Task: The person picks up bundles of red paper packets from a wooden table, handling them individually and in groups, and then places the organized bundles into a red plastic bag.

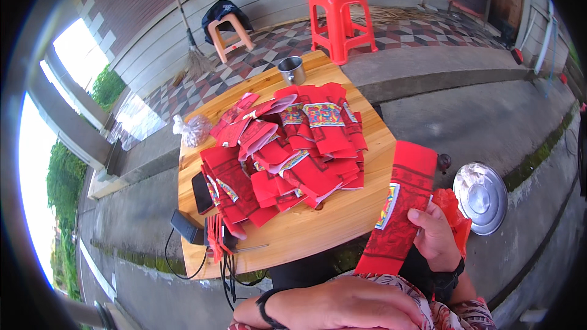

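Note:
My right hand grips a long red printed paper piece with its thumb on the front; a small coloured picture shows on the paper's left edge. Below it, my left hand lies across the front of my patterned clothing, palm down, its fingertips partly hidden; whether it holds anything cannot be told. A large heap of folded red printed papers covers the middle of the wooden table. Beside my right hand is a red plastic bag.
On the table are a metal mug, a knotted plastic bag, a phone and a black box with cables. A red plastic stool stands behind. A round metal lid lies at the right, near a concrete step.

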`<action>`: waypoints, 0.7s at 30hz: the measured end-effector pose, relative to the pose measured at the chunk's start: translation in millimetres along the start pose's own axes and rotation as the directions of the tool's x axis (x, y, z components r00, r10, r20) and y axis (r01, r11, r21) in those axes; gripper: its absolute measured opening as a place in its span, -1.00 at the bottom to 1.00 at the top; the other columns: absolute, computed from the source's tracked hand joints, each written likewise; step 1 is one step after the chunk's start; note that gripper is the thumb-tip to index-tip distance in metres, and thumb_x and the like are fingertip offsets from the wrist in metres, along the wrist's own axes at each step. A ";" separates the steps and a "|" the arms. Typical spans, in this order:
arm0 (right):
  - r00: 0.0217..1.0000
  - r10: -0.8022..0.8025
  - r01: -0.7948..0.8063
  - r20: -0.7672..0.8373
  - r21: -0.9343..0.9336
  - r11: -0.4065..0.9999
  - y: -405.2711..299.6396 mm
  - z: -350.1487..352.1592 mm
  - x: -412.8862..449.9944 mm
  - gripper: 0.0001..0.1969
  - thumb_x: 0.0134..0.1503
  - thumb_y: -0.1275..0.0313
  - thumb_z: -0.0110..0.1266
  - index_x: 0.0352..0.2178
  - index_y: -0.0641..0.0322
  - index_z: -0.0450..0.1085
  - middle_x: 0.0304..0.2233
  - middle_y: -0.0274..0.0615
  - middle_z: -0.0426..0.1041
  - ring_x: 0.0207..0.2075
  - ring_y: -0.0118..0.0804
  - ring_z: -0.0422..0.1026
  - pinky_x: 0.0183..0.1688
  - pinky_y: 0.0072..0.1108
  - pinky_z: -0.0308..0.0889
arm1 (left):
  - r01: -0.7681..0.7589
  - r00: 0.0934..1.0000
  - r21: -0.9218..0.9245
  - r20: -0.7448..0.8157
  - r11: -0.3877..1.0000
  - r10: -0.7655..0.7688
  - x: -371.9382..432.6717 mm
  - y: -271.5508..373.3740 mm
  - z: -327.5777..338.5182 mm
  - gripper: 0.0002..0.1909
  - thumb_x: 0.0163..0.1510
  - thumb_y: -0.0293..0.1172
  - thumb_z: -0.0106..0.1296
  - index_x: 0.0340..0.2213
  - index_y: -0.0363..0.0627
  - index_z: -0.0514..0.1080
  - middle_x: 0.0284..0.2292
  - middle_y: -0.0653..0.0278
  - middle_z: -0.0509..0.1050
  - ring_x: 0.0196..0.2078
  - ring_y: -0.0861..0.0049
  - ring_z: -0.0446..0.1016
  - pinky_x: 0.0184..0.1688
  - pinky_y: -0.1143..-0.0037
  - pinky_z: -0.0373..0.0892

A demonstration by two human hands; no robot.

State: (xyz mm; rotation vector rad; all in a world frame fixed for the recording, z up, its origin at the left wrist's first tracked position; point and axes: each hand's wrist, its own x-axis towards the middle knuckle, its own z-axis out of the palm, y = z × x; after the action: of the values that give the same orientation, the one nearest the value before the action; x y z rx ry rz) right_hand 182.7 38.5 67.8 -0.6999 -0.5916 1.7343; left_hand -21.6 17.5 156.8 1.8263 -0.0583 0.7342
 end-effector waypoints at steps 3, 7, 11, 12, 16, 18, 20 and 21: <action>0.999 -0.028 0.028 0.031 -0.026 0.999 5.9 -5.1 -2.7 -0.59 0.02 0.53 0.01 -0.05 0.34 0.22 -0.11 -0.15 0.38 -0.07 -0.29 0.37 0.01 -0.44 0.26 | -0.203 0.977 -0.324 -0.126 0.924 0.170 16.3 -9.7 17.5 -0.77 0.10 -0.50 -0.12 -0.20 -0.30 0.38 -0.22 0.12 0.43 -0.17 0.33 0.41 -0.16 0.43 0.32; 0.997 -0.076 0.075 -0.022 -0.057 0.996 10.4 -9.1 -8.1 -0.57 -0.01 0.51 0.05 -0.06 0.34 0.23 -0.10 -0.17 0.38 -0.07 -0.31 0.37 0.03 -0.47 0.22 | -0.154 0.983 -0.633 -0.018 0.758 0.184 50.4 8.2 35.3 -0.74 0.12 -0.48 -0.17 -0.16 -0.33 0.35 -0.23 0.09 0.43 -0.17 0.32 0.40 -0.15 0.43 0.32; 0.994 -0.105 0.104 -0.017 -0.068 0.992 9.7 -16.1 -11.2 -0.54 -0.05 0.48 0.11 -0.07 0.34 0.25 -0.11 -0.17 0.39 -0.07 -0.32 0.37 0.03 -0.47 0.21 | -0.207 0.958 -0.739 -0.019 0.641 0.287 60.6 -7.5 56.1 -0.71 0.15 -0.46 -0.22 -0.13 -0.33 0.31 -0.25 0.08 0.42 -0.18 0.32 0.40 -0.16 0.44 0.31; 0.994 -0.110 0.110 -0.001 -0.076 0.991 9.5 -19.1 -10.5 -0.54 -0.05 0.47 0.12 -0.07 0.34 0.25 -0.11 -0.17 0.39 -0.08 -0.31 0.37 0.03 -0.46 0.21 | -0.230 0.948 -0.749 -0.028 0.621 0.317 63.2 -6.8 54.1 -0.71 0.15 -0.46 -0.23 -0.12 -0.33 0.30 -0.26 0.07 0.42 -0.18 0.31 0.40 -0.17 0.45 0.31; 0.995 -0.103 0.104 0.017 -0.091 0.990 7.7 -26.3 -11.1 -0.52 -0.07 0.46 0.14 -0.07 0.34 0.25 -0.12 -0.18 0.40 -0.09 -0.31 0.37 0.02 -0.47 0.21 | -0.029 0.973 -0.864 0.090 0.503 0.211 70.0 -5.0 41.8 -0.75 0.12 -0.49 -0.23 -0.19 -0.33 0.33 -0.31 0.08 0.42 -0.23 0.33 0.40 -0.24 0.45 0.30; 0.995 -0.104 0.104 0.007 -0.078 0.991 7.4 -28.3 -11.0 -0.52 -0.07 0.46 0.14 -0.07 0.34 0.24 -0.12 -0.18 0.40 -0.08 -0.32 0.37 0.02 -0.47 0.21 | -0.014 0.969 -0.851 0.118 0.525 0.216 70.5 -12.3 44.7 -0.76 0.10 -0.51 -0.23 -0.22 -0.33 0.34 -0.33 0.09 0.41 -0.25 0.33 0.40 -0.26 0.45 0.30; 0.995 -0.104 0.103 0.000 -0.062 0.993 9.1 -31.5 -10.7 -0.52 -0.07 0.46 0.14 -0.07 0.34 0.24 -0.13 -0.19 0.40 -0.08 -0.32 0.37 0.02 -0.47 0.21 | -0.153 0.968 -0.816 -0.011 0.557 0.250 67.9 -20.3 51.8 -0.79 0.06 -0.54 -0.20 -0.26 -0.33 0.35 -0.34 0.10 0.42 -0.27 0.33 0.41 -0.27 0.44 0.30; 0.994 -0.110 0.110 -0.008 -0.059 0.992 10.4 -32.8 -11.1 -0.52 -0.07 0.47 0.14 -0.07 0.34 0.24 -0.13 -0.19 0.40 -0.08 -0.32 0.37 0.02 -0.48 0.21 | -0.196 0.964 -0.801 -0.050 0.566 0.263 68.4 -20.9 50.9 -0.80 0.04 -0.56 -0.19 -0.28 -0.33 0.36 -0.35 0.11 0.42 -0.28 0.33 0.41 -0.27 0.44 0.30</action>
State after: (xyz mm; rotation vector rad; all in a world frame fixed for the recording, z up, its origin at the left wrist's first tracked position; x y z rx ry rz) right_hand 201.4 26.4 39.4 -0.7048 -0.6635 1.6153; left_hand 64.5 2.2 164.0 0.9541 -0.6056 0.6591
